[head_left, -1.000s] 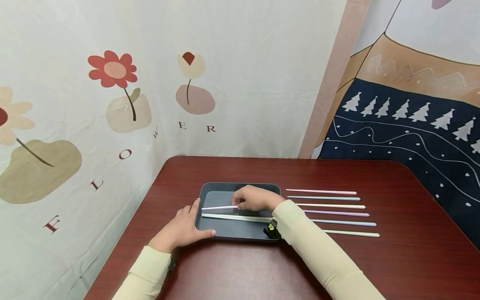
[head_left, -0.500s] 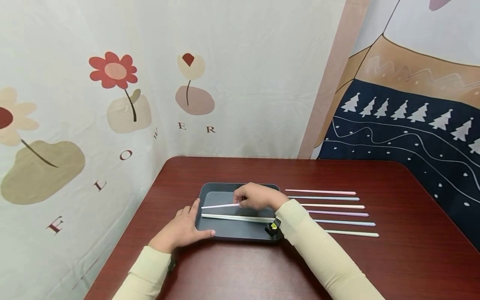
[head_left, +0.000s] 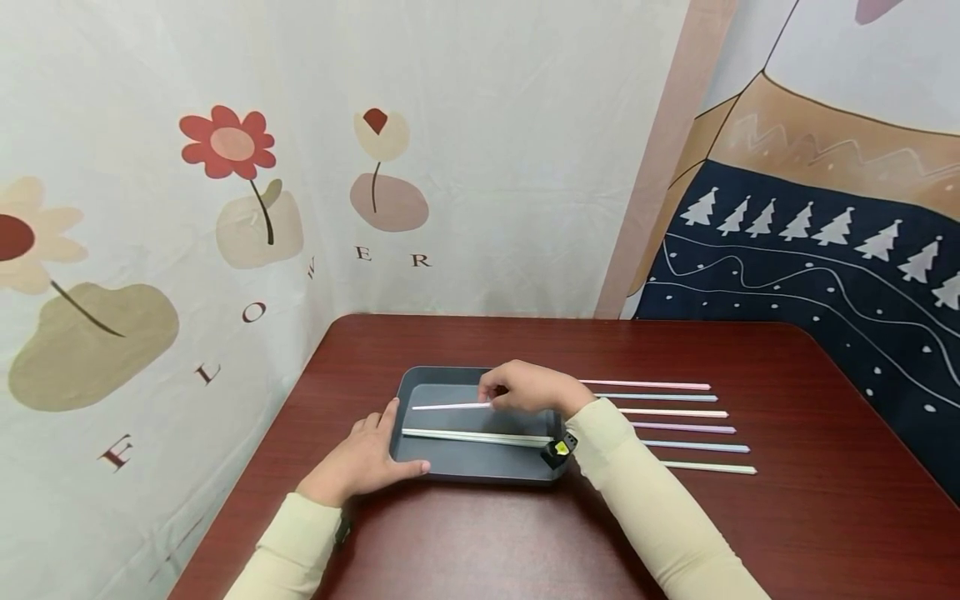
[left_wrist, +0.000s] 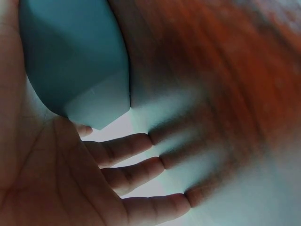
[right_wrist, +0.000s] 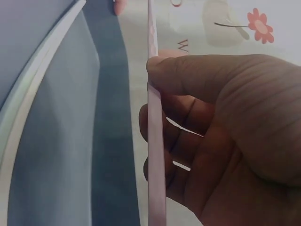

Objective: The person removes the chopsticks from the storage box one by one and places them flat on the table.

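Observation:
My right hand (head_left: 528,387) is over the far part of a dark grey tray (head_left: 465,467), pinching a pale pink chopstick (head_left: 450,407) between thumb and fingers. In the right wrist view the thumb presses the chopstick (right_wrist: 157,179) against the index finger, and the other fingers curl behind it. Beneath, whitish and pale green chopsticks (head_left: 472,436) lie side by side along the tray's middle. At the tray's left end rests my left hand (head_left: 360,458), thumb on the near rim and fingers along the outer side. The left wrist view shows those fingers extended beside the tray's corner (left_wrist: 94,99).
Several single chopsticks lie in a spaced row right of the tray, among them a pink one (head_left: 660,385), a purple one (head_left: 690,428) and a green one (head_left: 712,470). My right forearm hides some of their left ends. A patterned curtain (head_left: 510,183) hangs behind the brown table (head_left: 480,533).
My right hand has shifted a little to the right and toward the tray's far side, bringing the pink chopstick along. My left hand stays in place on the tray.

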{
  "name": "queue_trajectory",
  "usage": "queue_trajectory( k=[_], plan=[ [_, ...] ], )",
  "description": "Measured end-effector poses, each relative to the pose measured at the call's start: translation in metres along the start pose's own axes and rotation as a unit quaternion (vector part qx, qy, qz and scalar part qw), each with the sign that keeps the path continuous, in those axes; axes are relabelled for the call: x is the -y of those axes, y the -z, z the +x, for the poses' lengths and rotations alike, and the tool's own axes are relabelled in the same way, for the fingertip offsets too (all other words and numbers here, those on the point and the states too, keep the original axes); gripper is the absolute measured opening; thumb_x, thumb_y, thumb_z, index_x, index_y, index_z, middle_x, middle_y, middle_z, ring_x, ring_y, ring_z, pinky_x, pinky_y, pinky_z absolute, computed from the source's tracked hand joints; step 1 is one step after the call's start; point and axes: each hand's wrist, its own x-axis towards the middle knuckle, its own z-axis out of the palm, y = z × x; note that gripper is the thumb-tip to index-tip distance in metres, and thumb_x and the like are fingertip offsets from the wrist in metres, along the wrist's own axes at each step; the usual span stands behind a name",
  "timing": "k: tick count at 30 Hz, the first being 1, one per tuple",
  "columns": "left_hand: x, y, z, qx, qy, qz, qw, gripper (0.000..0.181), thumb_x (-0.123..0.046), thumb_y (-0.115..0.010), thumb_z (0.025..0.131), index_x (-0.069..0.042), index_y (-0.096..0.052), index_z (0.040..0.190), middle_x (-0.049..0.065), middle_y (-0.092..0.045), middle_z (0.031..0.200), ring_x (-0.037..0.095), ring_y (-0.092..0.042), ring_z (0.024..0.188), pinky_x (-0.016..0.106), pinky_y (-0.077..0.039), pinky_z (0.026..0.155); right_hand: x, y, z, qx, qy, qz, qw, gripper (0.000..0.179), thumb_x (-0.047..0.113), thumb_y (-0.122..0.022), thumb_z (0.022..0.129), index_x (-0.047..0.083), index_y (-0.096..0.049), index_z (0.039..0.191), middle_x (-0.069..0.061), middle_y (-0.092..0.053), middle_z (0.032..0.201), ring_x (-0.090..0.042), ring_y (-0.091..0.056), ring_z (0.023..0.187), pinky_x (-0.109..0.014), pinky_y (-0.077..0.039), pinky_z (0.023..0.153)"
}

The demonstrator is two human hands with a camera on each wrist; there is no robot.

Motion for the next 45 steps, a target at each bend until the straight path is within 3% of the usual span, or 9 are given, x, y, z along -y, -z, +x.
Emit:
queue_trajectory(
  k=[8, 22, 32, 45],
  plan=[
    [-0.001, 0.001, -0.002, -0.006, -0.013, -0.005, 0.9999, 0.128, -0.081, -0.065, 0.071, 0.002, -0.017, 0.156, 0.028, -0.045, 0.139, 0.048, -0.040, 0.129, 0.055, -0.042, 0.099, -0.008, 0.007, -0.020, 0.005, -0.030, 0.021, 0.9993, 0.011, 0.004, -0.061, 0.095, 0.008, -0.071, 0.101, 0.008, -0.053, 0.078, -0.006, -0.047, 0.072, -0.026, -0.041, 0.065],
    [0.001, -0.001, -0.002, -0.006, -0.020, -0.007, 0.9998, 0.128, -0.081, -0.065, 0.071, 0.003, -0.017, 0.156, 0.030, -0.045, 0.139, 0.048, -0.041, 0.129, 0.056, -0.041, 0.100, -0.028, 0.021, -0.062, -0.022, -0.051, 0.044, 0.9975, 0.010, 0.001, -0.063, 0.093, 0.008, -0.070, 0.096, 0.007, -0.059, 0.082, -0.012, -0.054, 0.076, -0.030, -0.047, 0.068],
    [0.001, -0.001, 0.000, -0.003, -0.023, -0.011, 0.9997, 0.128, -0.080, -0.065, 0.071, 0.002, -0.018, 0.156, 0.030, -0.044, 0.140, 0.048, -0.040, 0.130, 0.056, -0.041, 0.100, -0.049, 0.027, -0.101, -0.049, -0.100, 0.049, 0.9926, 0.014, 0.002, -0.062, 0.095, 0.013, -0.070, 0.093, 0.005, -0.062, 0.083, -0.016, -0.056, 0.077, -0.033, -0.048, 0.067],
    [0.000, 0.000, 0.001, 0.006, -0.007, -0.005, 0.9999, 0.128, -0.079, -0.066, 0.071, 0.002, -0.015, 0.157, 0.028, -0.044, 0.141, 0.048, -0.040, 0.131, 0.057, -0.043, 0.098, -0.071, 0.025, -0.165, -0.054, -0.140, 0.032, 0.9882, 0.015, 0.003, -0.063, 0.095, 0.016, -0.069, 0.092, 0.005, -0.060, 0.083, -0.016, -0.056, 0.079, -0.032, -0.047, 0.070]
  ],
)
